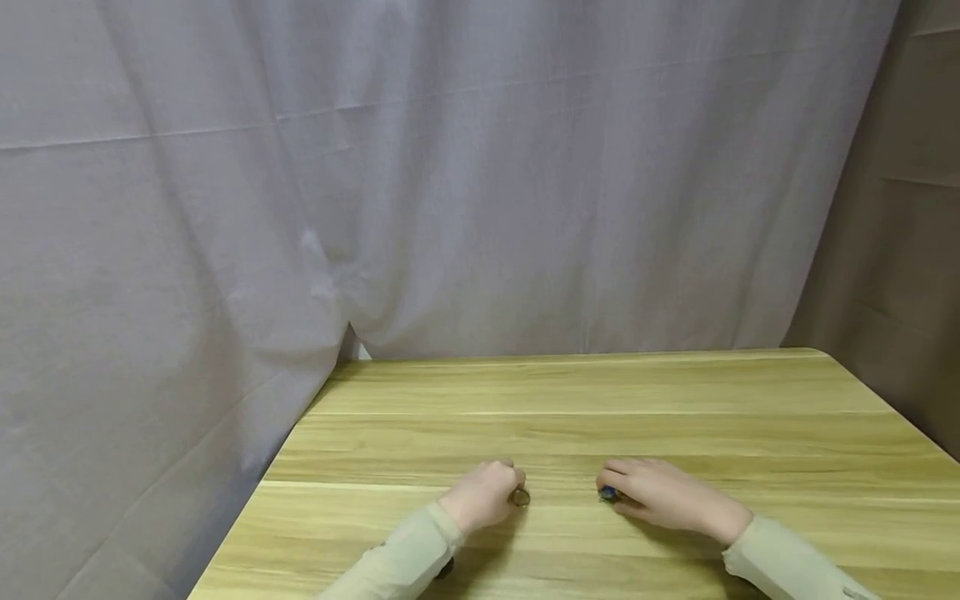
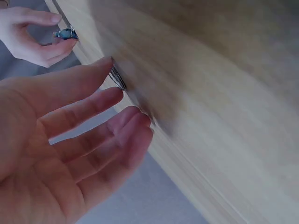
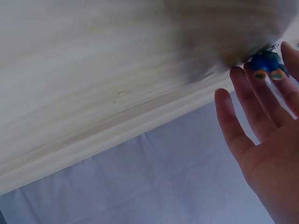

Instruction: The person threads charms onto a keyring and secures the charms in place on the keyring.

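Observation:
My left hand rests on the light wooden table near its front. Its fingers lie nearly straight, and the index fingertip touches a small metal ring on the wood, also visible as the ring in the head view. My right hand lies a short way to the right. It pinches a small blue object between thumb and finger. That blue object has orange spots and sits at the fingertips. Whether anything joins ring and blue object is not visible.
A pale grey curtain hangs behind the table and along its left side. A brownish wall stands at the right. The table's back edge and right corner are in view. Both sleeves are beige.

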Demonstrator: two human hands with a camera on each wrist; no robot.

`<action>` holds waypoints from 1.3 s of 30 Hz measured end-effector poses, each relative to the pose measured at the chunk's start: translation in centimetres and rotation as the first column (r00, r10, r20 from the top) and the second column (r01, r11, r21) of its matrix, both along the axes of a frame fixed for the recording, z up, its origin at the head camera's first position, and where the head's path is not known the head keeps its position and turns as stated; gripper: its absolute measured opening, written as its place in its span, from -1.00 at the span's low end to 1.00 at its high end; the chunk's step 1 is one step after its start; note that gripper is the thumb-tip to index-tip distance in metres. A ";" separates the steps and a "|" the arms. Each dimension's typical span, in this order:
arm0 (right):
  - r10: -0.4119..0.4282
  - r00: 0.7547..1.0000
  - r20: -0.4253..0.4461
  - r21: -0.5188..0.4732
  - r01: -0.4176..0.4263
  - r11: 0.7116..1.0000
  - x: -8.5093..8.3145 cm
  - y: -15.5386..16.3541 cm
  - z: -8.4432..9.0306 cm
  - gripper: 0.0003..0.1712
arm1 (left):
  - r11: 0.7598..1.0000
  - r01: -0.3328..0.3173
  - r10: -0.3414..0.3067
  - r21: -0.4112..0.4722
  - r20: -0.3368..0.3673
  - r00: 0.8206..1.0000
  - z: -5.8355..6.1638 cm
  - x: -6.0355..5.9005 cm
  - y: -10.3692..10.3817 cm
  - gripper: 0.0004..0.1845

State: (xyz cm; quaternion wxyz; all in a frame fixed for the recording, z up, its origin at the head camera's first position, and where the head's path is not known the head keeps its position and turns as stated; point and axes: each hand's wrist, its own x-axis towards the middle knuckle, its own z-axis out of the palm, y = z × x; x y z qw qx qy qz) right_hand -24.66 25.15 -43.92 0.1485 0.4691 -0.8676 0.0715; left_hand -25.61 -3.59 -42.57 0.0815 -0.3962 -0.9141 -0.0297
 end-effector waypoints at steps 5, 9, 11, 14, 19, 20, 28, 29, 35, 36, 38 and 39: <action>-0.001 0.999 -0.037 0.020 0.002 1.000 -0.5 -0.5 -0.1 -0.73 | 0.999 -0.002 0.002 -0.036 0.003 1.000 0.1 -0.3 0.5 -0.90; -0.019 0.999 -0.042 0.037 0.020 0.999 -0.5 -0.7 -0.1 -0.75 | 0.998 -0.017 0.020 -0.065 0.040 0.999 0.2 -0.5 1.0 -0.88; -0.024 0.999 -0.041 0.044 0.026 0.999 -0.4 -0.8 -0.1 -0.75 | 0.997 -0.026 0.030 -0.078 0.046 0.998 0.3 -0.7 1.2 -0.86; -0.027 0.999 -0.042 0.039 0.028 0.999 -0.5 -0.9 -0.4 -0.72 | 0.994 -0.049 0.056 -0.100 0.072 0.996 0.4 -1.0 1.6 -0.81; -0.005 0.999 -0.045 0.007 0.006 1.000 -0.5 -0.9 -0.8 -0.68 | 0.984 -0.078 0.111 -0.161 0.202 0.973 0.9 -1.8 2.3 -0.72; 0.000 0.999 -0.040 0.002 0.000 1.000 -0.4 -0.9 -0.9 -0.67 | 0.981 -0.083 0.123 -0.175 0.234 0.965 1.1 -1.9 2.5 -0.71; -0.015 1.000 0.021 0.014 0.015 1.000 -0.2 -1.0 -0.8 -0.65 | 0.958 -0.136 0.224 -0.253 0.364 0.904 1.9 -2.6 3.1 -0.63; -0.023 0.998 0.054 0.012 0.023 1.000 -0.1 -1.0 -0.7 -0.66 | 0.957 -0.141 0.231 -0.256 0.369 0.900 2.0 -2.6 3.1 -0.62; 0.013 0.965 0.262 -0.095 0.013 0.995 -0.1 -0.6 0.1 -0.74 | 0.959 -0.160 0.246 -0.235 0.407 0.879 2.0 -2.7 3.0 -0.57; 0.029 0.961 0.276 -0.117 0.004 0.993 -0.1 -0.6 0.2 -0.73 | 0.960 -0.163 0.246 -0.226 0.413 0.877 2.0 -2.7 3.0 -0.56; 0.039 0.955 0.292 -0.141 0.003 0.990 -0.2 -0.6 0.6 -0.71 | 0.966 -0.169 0.240 -0.196 0.433 0.869 2.0 -2.8 2.9 -0.55; 0.035 0.952 0.304 -0.149 0.011 0.989 -0.3 -0.5 0.7 -0.70 | 0.969 -0.169 0.232 -0.178 0.442 0.867 1.9 -2.8 2.9 -0.54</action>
